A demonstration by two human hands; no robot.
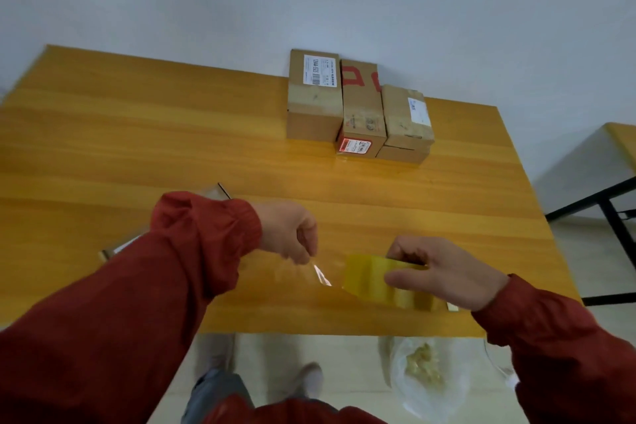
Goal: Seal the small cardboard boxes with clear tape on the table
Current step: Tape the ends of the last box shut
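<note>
With the right grip clasping the yellowish roll of clear tape near the front edge of the wooden bench and the left grip pinching its free end, draw that end out taut and flat before reaching the small brown cardboard boxes at the far edge.

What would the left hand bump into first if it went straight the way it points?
Probably the tape roll in the right hand: the left hand, pinching the clear strip, points toward it. Depth is unclear.
</note>
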